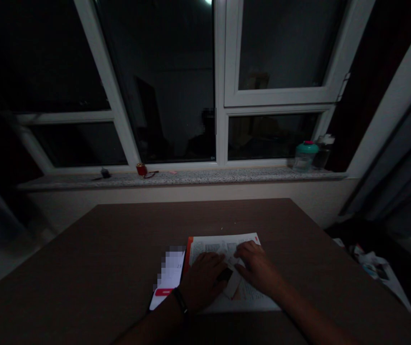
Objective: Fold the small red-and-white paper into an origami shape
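Observation:
An open booklet (223,243) with printed pages and an orange left edge lies on the brown table. My left hand (203,278), with a dark band at the wrist, rests palm-down across its left part, fingers stretched over the page. My right hand (257,266) is on the right part, its fingers bent and the thumb apart from them. Between the hands lies a pale slip of paper (233,286), close to my right thumb. A small dark patch beside my left thumb is too dim to name. Left of the booklet is a phone (171,270) with a lit screen.
Beyond the brown table (126,239) runs a speckled windowsill (198,177). On it stand a teal-lidded bottle (304,155), a clear bottle (323,151), a small red container (141,169) and a small dark object (105,172). White bags or papers (381,270) lie beyond the table's right edge.

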### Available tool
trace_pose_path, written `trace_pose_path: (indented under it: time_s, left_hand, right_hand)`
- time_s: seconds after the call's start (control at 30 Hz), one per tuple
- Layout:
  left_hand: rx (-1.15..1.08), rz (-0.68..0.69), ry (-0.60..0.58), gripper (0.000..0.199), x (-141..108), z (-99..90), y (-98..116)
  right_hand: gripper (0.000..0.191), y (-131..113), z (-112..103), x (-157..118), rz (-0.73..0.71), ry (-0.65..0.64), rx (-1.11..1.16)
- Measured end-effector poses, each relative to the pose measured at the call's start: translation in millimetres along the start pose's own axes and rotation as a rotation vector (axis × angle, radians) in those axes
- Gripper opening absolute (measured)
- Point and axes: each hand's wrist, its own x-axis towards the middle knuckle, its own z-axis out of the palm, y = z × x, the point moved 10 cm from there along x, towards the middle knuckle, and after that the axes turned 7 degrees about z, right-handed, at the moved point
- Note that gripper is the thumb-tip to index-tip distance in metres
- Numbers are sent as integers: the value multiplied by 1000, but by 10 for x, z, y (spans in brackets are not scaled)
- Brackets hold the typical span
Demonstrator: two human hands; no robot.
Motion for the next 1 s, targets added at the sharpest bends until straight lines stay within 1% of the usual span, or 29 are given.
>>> trace_pose_path:
  time_s: [0.13,0.23,0.37,0.47,0.7,0.8,0.93,1.0]
  left_hand:
    - [3,-36,-26,45,-6,43,-38]
    - [2,-52,-36,47,-9,59,-50]
    - [5,-48,-33,43,-5,49,-46]
    - [14,-38,-30,38,0,27,-31]
    - [10,-39,-57,36,15,13,4]
    - [2,-12,-52,37,25,5,39]
    - [-16,24,-61,41,18,34,73]
    - [-26,37,-64,43,7,55,75]
  right_hand:
    - [18,21,-6,2,9,16,3]
    - [15,66,-18,6,26,49,-20]
    - [11,99,-2,10,40,57,-7]
    - [13,94,-6,10,44,63,41]
    - [16,3,-43,-7,-3,65,61]
    - [13,-50,-66,-10,-18,56,46]
    - [7,-148,-95,-20,-59,35,43]
    - [7,-195,-103,-28,-87,19,46]
